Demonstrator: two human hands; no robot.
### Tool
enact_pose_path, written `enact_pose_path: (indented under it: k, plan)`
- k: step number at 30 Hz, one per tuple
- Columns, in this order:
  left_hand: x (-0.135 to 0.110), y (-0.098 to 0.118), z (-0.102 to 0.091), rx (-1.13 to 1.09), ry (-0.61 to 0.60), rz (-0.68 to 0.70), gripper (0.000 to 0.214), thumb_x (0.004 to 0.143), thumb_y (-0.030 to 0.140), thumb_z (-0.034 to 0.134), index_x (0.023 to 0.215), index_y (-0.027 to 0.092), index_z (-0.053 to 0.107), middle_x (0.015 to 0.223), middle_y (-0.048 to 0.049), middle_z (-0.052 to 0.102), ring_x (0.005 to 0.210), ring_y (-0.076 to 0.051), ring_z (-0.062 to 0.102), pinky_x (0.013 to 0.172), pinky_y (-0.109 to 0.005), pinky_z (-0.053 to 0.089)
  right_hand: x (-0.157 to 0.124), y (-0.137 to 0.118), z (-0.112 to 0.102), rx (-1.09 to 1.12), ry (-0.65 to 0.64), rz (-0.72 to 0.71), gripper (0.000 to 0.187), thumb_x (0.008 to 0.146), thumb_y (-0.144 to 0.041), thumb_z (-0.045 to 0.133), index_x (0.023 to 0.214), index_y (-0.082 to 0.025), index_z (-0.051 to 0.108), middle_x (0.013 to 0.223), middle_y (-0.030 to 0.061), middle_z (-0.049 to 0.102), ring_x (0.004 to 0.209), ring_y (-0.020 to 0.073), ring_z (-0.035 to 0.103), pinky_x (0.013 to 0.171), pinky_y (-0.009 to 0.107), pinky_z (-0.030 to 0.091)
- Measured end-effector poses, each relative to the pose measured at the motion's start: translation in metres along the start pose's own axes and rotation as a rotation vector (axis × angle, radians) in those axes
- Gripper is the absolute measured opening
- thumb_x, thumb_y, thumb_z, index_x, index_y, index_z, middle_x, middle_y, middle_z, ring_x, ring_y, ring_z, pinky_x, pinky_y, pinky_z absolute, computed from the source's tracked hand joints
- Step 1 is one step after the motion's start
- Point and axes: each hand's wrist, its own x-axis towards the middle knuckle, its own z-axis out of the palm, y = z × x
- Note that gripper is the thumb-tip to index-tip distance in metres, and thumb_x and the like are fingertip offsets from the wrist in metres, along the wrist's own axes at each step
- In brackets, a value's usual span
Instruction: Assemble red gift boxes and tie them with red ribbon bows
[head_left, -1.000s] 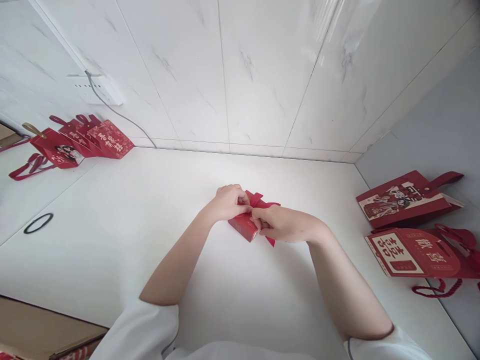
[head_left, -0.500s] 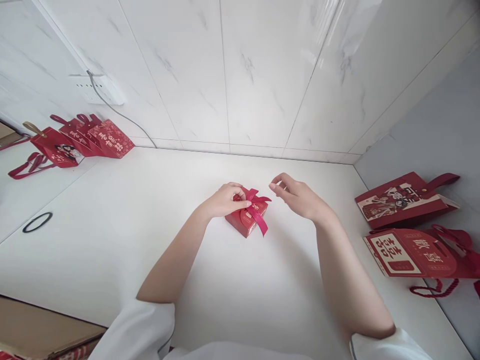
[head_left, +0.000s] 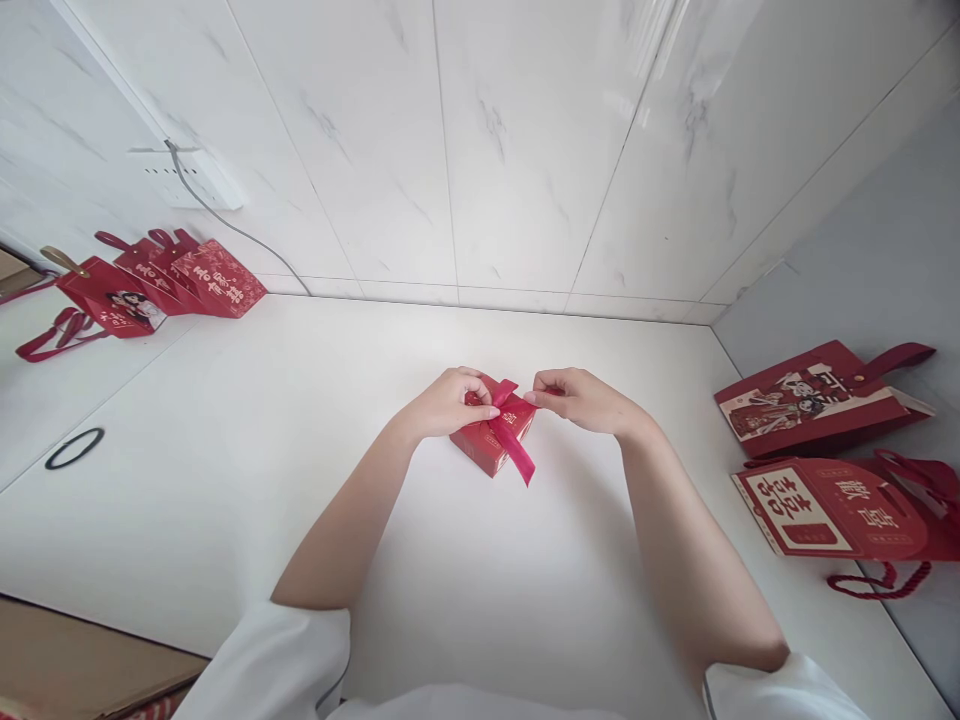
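A small red gift box with pale lettering sits on the white table, turned at an angle. A crimson ribbon crosses its top, with a looped part in the middle and one tail hanging over the near right side. My left hand lies at the box's left side, thumb and fingers pinching the ribbon near its centre. To the right, my right hand pinches a ribbon end just beyond the box's right corner. My fingers partly hide the top of the box.
Several red gift bags stand at the back left by the wall. On the right lie a red bag with printed figures and a red box with a cord handle. A black ring and a cardboard box are at left.
My right hand has come down and left to the box and taken hold of a ribbon end. My left hand stays at the ribbon's middle. The near tail hangs slightly lower.
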Motion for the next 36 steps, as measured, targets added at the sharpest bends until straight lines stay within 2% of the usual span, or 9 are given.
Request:
enact_pose_path:
  k: [4,8,14,17,20,23,28,33,36]
  plan:
    - [0.000,0.000,0.001,0.109,0.036,0.032,0.021,0.078,0.042,0.060,0.080,0.021,0.065,0.130,-0.0061,0.051,0.125,-0.027,0.045,0.091,-0.037,0.047,0.002,0.000,0.003,-0.044,0.061,-0.014,0.032,0.087,-0.044,0.050,0.065,-0.020,0.045,0.062,-0.0049,0.037,0.057,0.0104,0.031,0.052,0.024,0.026]
    - [-0.001,0.002,-0.002,0.145,0.010,0.030,0.023,0.079,0.043,0.059,0.079,0.021,0.063,0.134,-0.0059,0.048,0.117,-0.027,0.051,0.090,-0.038,0.047,0.003,-0.002,0.004,-0.111,0.042,0.059,0.031,0.086,-0.041,0.050,0.063,-0.020,0.045,0.063,-0.0034,0.047,0.059,0.0115,0.039,0.052,0.025,0.029]
    - [-0.003,0.000,-0.023,0.006,-0.301,0.053,0.022,0.076,0.043,0.064,0.080,0.021,0.063,0.136,-0.0030,0.048,0.111,-0.023,0.055,0.088,-0.033,0.048,-0.015,-0.012,-0.009,-0.154,-0.321,0.089,0.026,0.086,-0.037,0.049,0.070,-0.021,0.062,0.075,0.0009,0.065,0.067,0.0155,0.054,0.057,0.027,0.036]
    - [-0.011,0.002,-0.037,-0.026,-0.407,0.039,0.025,0.076,0.042,0.066,0.089,0.022,0.063,0.125,-0.0036,0.057,0.109,-0.021,0.056,0.089,-0.032,0.046,-0.020,-0.016,-0.011,-0.128,-0.186,0.082,0.024,0.086,-0.042,0.052,0.084,-0.024,0.067,0.088,0.0018,0.067,0.078,0.0178,0.059,0.062,0.027,0.040]
    - [-0.023,0.006,-0.050,0.027,-0.306,-0.017,0.030,0.080,0.047,0.060,0.100,0.025,0.061,0.116,-0.0020,0.062,0.110,-0.020,0.055,0.097,-0.036,0.041,-0.018,-0.018,-0.008,-0.031,0.084,0.079,0.033,0.090,-0.050,0.044,0.091,-0.024,0.064,0.099,0.0027,0.067,0.087,0.0182,0.061,0.067,0.028,0.043]
    - [-0.033,0.007,-0.058,0.115,-0.178,-0.066,0.031,0.080,0.051,0.058,0.096,0.025,0.062,0.108,-0.0003,0.065,0.107,-0.020,0.056,0.102,-0.039,0.036,-0.010,-0.020,0.003,0.022,0.146,0.034,0.036,0.091,-0.052,0.043,0.087,-0.022,0.062,0.097,0.0033,0.067,0.084,0.0175,0.061,0.068,0.029,0.044]
    - [-0.037,0.005,-0.060,0.219,-0.164,-0.122,0.029,0.075,0.049,0.063,0.092,0.025,0.063,0.105,-0.0005,0.065,0.104,-0.022,0.056,0.088,-0.034,0.043,0.001,-0.027,0.027,0.021,0.124,-0.177,0.024,0.089,-0.043,0.050,0.084,-0.023,0.061,0.089,0.0007,0.067,0.080,0.0156,0.059,0.072,0.029,0.044]
    - [-0.036,0.009,-0.052,0.314,-0.086,-0.127,0.026,0.073,0.047,0.063,0.087,0.025,0.062,0.108,-0.0016,0.061,0.105,-0.024,0.053,0.078,-0.032,0.044,0.001,-0.026,0.033,0.107,-0.063,0.033,0.024,0.085,-0.046,0.056,0.090,-0.023,0.056,0.069,-0.0019,0.065,0.058,0.0143,0.058,0.060,0.029,0.043]
    - [-0.036,0.012,-0.049,0.310,-0.109,-0.089,0.031,0.071,0.045,0.065,0.095,0.027,0.061,0.113,-0.0019,0.058,0.104,-0.024,0.053,0.075,-0.030,0.044,-0.001,-0.025,0.028,0.198,-0.147,-0.001,0.024,0.082,-0.039,0.061,0.099,-0.024,0.055,0.074,-0.0020,0.066,0.061,0.0138,0.059,0.058,0.027,0.042]
